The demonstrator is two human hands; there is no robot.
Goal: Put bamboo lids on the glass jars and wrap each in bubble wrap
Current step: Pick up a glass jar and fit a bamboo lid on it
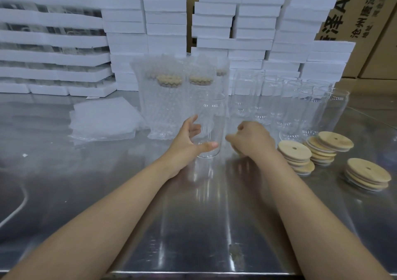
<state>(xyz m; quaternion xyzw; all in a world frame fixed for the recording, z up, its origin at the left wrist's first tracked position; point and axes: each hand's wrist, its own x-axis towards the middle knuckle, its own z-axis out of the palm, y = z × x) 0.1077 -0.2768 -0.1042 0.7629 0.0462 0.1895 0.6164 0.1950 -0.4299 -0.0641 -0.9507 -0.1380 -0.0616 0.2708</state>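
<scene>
Step in hand, my read: lidding the next one. Tall clear glass jar point(211, 116) stands upright with no lid on the stainless steel table point(193, 226), mid-scene, just near of the bubble-wrapped jars point(163, 103), which already have lids inside. Left hand point(188, 139) wraps the jar's lower part in a loose hold: thumb across the front near the base, fingers at the left side. Right hand point(252, 139) sits just right of the jar, knuckles up, fingers curled under. Something tan may be beneath it, but I can't tell whether it's holding a lid or nothing. Stacks of round bamboo lids point(295, 151) with a centre hole sit on the right, near of the row of bare glass jars point(279, 99). Flat pile of clear bubble wrap sheets point(103, 120) is on the left. To do it well: steady the jar low with the left hand, bring one lid down flat and centred over the mouth, and press evenly so it seats all round. A tilted entry will likely jam. Steel is slick and glass slides, so no sideways push. Then wrap from the left pile. Writing: brown cardboard cartons point(354, 11) far right show a big "AH" plus 泽 and 沧州, rest cropped. Faint white marks on the jar shoulders are unreadable. White foam blocks point(165, 22) stacked along the far side carry no labels.
</scene>
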